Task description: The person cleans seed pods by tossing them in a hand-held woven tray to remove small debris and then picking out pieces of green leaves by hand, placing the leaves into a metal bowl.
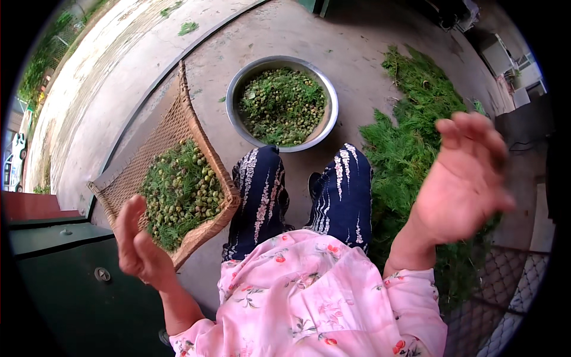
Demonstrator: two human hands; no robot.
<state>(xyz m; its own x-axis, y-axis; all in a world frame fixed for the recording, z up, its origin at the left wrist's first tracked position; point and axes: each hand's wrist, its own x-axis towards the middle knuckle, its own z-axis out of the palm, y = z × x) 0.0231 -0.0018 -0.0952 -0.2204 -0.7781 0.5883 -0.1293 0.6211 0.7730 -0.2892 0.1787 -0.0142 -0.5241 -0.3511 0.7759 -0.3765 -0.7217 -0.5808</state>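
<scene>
My left hand [140, 244] is raised over the near left edge of a woven basket [156, 135], fingers up and thumb apart, holding nothing. In that basket lies a heap of small round green cones [190, 193] mixed with feathery green sprigs. My right hand [461, 178] is lifted at the right, above the pile of green branches [410, 128]; its palm shows, its fingers are a little curled and blurred, and nothing is in it. A wide metal basin [331, 94] stands beyond my knees, filled with more cones and green bits [279, 107].
A dark green metal box [77, 285] stands at my near left. Chain-link wire mesh [505, 279] is at the near right. Across the concrete floor [238, 35] runs a dark strip on the left. Stray green sprigs [188, 28] lie at the far left.
</scene>
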